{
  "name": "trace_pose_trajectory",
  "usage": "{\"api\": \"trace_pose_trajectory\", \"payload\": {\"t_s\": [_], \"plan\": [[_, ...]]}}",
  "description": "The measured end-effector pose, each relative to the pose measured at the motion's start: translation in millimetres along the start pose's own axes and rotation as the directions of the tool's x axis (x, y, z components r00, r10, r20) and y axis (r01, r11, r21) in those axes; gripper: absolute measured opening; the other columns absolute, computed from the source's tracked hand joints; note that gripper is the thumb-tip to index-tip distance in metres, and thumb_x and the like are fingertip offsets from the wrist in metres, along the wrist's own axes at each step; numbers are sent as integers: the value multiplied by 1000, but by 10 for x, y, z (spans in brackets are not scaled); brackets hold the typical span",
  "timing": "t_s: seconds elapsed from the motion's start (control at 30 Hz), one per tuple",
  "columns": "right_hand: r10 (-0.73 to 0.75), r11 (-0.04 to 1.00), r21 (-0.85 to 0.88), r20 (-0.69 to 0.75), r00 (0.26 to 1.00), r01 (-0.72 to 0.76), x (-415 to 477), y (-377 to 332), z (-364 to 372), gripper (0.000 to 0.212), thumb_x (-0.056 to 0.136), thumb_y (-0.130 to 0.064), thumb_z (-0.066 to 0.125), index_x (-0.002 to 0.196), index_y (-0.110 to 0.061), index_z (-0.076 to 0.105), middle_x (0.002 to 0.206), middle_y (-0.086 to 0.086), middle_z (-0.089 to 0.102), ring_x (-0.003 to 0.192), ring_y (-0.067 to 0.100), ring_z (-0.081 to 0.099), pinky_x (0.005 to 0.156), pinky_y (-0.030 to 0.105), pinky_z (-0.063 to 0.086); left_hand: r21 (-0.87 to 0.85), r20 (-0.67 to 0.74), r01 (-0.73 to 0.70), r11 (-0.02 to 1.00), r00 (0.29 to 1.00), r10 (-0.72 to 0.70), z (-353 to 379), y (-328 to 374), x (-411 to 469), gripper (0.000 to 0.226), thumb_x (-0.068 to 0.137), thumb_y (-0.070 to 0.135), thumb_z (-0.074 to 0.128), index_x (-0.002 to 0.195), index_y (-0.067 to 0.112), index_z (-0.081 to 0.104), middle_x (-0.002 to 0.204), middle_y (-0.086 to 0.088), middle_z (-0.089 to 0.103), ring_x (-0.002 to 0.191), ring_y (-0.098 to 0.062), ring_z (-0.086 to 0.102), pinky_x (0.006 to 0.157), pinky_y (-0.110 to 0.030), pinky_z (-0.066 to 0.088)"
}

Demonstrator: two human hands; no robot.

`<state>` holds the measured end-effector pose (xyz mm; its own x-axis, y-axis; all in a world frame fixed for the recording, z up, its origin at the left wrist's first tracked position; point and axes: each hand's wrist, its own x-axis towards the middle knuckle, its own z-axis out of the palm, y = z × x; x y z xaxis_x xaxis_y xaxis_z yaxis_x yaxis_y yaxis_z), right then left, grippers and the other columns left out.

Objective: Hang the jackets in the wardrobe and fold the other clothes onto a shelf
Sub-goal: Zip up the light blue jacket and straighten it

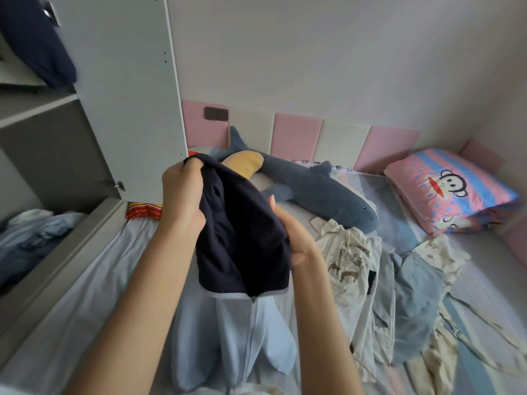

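Note:
I hold up a zip jacket [242, 246] over the bed, navy on its upper part and light blue below, the zipper hanging down the middle. My left hand [182, 195] grips its top edge at the upper left, fingers curled into the navy cloth. My right hand [296, 238] grips the navy part from the right side. The open wardrobe [57, 132] stands at the left, with a dark navy garment [37, 44] hanging inside at the top. Loose clothes lie on the bed to the right: a cream printed shirt [348, 260] and a grey-blue garment [416, 297].
The wardrobe door [128, 95] stands open beside my left hand. A bluish pile of clothes [31, 240] fills the wardrobe's lower part. A plush shark [322, 189] lies across the bed, a folded cartoon quilt [450, 189] sits at the far right by the padded headboard [296, 135].

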<state>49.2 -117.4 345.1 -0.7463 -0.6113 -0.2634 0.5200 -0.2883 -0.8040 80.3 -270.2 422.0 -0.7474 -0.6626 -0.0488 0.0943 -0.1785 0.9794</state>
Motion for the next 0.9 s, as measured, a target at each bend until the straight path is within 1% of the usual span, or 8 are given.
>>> {"api": "trace_pose_trajectory", "payload": {"t_s": [0.07,0.2,0.4,0.47,0.6,0.67,0.77,0.9], "plan": [[33,997,69,48,998,-36,26,63,-9,68,79,-63,46,122,-13,62,120,9,64,108,21,63,98,36,44,12,12,51,999,999,-51,-11,20,-16,23,90,12,47,68,17,55,61,1,50,52,-11,47,39,-12,33],[-17,932,-363,-99,995,-20,-18,97,-165,66,68,-75,39,100,-26,70,108,-3,70,101,9,64,97,28,47,-20,0,118,993,993,-118,-33,19,-50,24,89,14,51,65,17,54,58,2,50,48,-9,48,41,-15,34],[88,526,-823,-198,976,-215,-305,-26,-520,52,82,-73,34,88,-27,59,88,-3,60,71,11,53,67,22,45,-48,-15,155,987,988,-155,-40,29,-30,23,92,15,47,69,16,51,63,1,50,54,-12,48,47,-21,36],[-31,381,-908,-199,980,-172,-329,-118,-515,49,81,-69,39,85,-23,55,84,-3,55,75,13,51,72,27,44,-54,-20,158,986,987,-159,-23,28,-33,23,92,16,46,70,16,52,63,0,50,53,-12,48,42,-17,35],[-299,529,-821,56,953,214,-325,-239,-150,68,69,-59,67,130,-43,42,131,-11,50,118,3,50,96,23,42,23,-9,202,979,979,-202,61,-2,-52,25,94,16,45,106,5,63,101,-17,66,77,-24,61,58,-23,49],[-324,421,-854,175,930,307,-247,-203,93,60,79,-40,74,132,-36,45,128,-9,56,116,6,54,97,27,45,27,31,167,986,985,-168,92,-54,-73,34,93,15,42,118,-3,59,118,-24,61,75,-23,61,51,-20,44],[-485,176,-969,70,872,175,-86,-88,333,9,94,-20,54,100,-17,59,93,5,66,90,25,60,80,38,48,40,104,42,998,994,-46,63,-76,-60,34,90,9,38,109,-7,61,102,-22,64,72,-19,59,49,-16,43],[-715,135,-980,3,699,142,-44,-199,328,37,91,-5,45,114,-24,66,99,3,71,93,21,62,75,27,46,254,129,-249,934,966,223,-83,-74,10,26,93,12,37,77,18,57,75,1,56,75,-18,52,62,-26,41]]}}
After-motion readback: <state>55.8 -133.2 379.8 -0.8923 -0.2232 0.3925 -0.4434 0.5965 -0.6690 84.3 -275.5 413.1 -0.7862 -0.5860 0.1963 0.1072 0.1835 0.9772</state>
